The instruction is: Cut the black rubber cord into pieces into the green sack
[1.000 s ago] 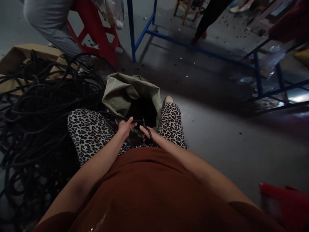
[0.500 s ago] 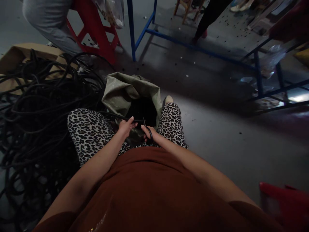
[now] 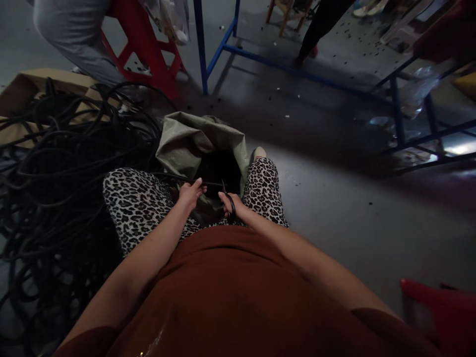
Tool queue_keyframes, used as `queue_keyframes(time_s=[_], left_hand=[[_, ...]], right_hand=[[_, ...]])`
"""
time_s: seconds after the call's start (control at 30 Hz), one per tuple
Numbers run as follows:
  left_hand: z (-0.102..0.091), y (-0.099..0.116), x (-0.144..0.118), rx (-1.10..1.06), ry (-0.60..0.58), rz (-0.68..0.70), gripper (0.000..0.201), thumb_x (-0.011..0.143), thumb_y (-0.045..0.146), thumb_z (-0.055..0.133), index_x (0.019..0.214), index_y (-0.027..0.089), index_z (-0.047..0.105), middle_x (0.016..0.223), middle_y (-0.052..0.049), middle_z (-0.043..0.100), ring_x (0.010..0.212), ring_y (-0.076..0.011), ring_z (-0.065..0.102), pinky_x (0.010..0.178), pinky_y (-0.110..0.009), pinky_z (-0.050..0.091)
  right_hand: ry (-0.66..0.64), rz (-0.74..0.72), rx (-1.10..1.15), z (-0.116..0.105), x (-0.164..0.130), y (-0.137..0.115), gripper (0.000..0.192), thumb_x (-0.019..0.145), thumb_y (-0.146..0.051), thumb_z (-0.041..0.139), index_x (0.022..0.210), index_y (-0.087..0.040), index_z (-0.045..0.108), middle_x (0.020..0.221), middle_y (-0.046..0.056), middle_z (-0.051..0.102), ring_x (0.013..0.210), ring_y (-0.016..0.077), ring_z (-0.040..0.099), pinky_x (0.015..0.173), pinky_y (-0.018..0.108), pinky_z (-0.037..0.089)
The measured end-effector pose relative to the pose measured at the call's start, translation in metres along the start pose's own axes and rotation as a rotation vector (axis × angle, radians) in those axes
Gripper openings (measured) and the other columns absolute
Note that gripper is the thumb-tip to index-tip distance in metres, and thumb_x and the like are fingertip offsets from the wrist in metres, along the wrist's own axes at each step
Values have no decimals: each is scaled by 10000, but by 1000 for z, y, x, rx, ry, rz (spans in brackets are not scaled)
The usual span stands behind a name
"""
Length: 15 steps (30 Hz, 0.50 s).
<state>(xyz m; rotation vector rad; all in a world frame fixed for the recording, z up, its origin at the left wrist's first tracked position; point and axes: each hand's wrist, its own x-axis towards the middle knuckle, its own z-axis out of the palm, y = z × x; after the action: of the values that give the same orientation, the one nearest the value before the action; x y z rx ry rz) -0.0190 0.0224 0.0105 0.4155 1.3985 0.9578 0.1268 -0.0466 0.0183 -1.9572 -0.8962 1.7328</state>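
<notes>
I sit with leopard-print trousers, an open grey-green woven sack [image 3: 186,141] between my knees. My left hand [image 3: 190,192] pinches a thin black cable [image 3: 169,175] that runs from the pile on the left across my knee to the sack's mouth. My right hand [image 3: 232,204] grips black-handled scissors [image 3: 227,197], fingers through the loops, blades pointing up at the cable's end over the sack. The sack's inside is dark and I cannot make out its contents.
A big tangle of black cable [image 3: 55,168] lies on the floor to my left, over flattened cardboard [image 3: 33,84]. Ahead stand a red stool [image 3: 148,49], a blue metal frame [image 3: 260,52], and other people's legs [image 3: 70,39]. A red object [image 3: 439,312] sits at right.
My left hand slid slightly along the cable toward the sack; the scissors stay at the cable's end. The view shifted a little.
</notes>
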Motion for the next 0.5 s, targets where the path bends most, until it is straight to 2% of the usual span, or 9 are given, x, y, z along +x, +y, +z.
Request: queue_keyframes(time_s=[0.37,0.5], left_hand=[[-3,0,4,1,9,17,249,722,172,681,743,139,434,635,4,569,526,-123,617,553,-274,535],[-4,-1,7,-11,6,33,240,726,164,674,739,144,436,631,2,567,525,-130,618,550,-286,543]], right_hand=[[11,-31,-64,-1,3,6,386,920,-454,489,703,-137,526,426,-49,455,276,92,461,301,177,359],[38,-34,-42,-2,1,5,411,914,-489,484,716,-132,533,434,-44,464,274,87,462,292,166,341]])
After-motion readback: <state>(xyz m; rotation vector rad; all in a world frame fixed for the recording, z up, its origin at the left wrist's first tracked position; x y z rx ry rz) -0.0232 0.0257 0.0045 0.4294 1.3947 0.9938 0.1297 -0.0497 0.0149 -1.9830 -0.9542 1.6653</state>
